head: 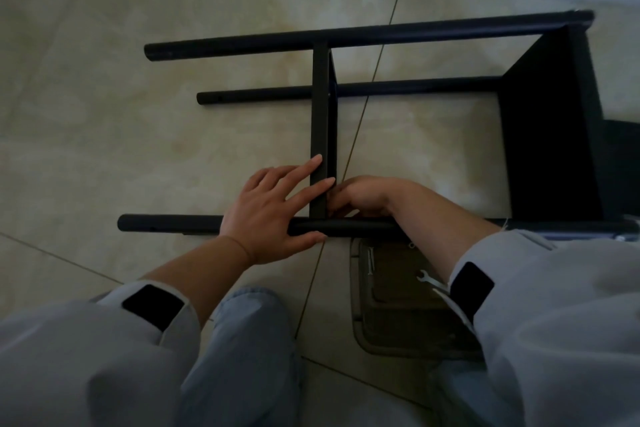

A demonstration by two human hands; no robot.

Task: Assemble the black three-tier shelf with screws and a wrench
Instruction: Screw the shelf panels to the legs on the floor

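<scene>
Head view: black metal three-tier shelf frame [540,135] lying on its side on the glossy beige tiled floor [104,114], straight ahead of the knees, with round tubular legs running left to right. Nearest black tube leg [166,222] directly under the left hand [266,215]; palm draped over it, thumb stretched along its near side, fingers straight and spread, two fingertips resting on the flat black middle shelf panel [320,107] standing edge-on between the legs. Right hand [363,196] just beyond the same leg, on the right of that panel, tucked into the corner where panel meets tube; fingers curled toward the joint, tips hidden, so cannot tell whether anything is pinched there. Hands close together, parted only by the panel edge.

Frame matte black throughout: three legs showing, open ends on the left with small holes near the tips, a second black shelf panel fixed at the right end.

Behind the right forearm, on the floor near the knee: brown moulded cardboard tray [398,315] holding a small silver open-end wrench [427,279] and a few silver screws [370,262]. Grey sleeves with black cuff tabs and pale blue jeans at the bottom edge.
</scene>
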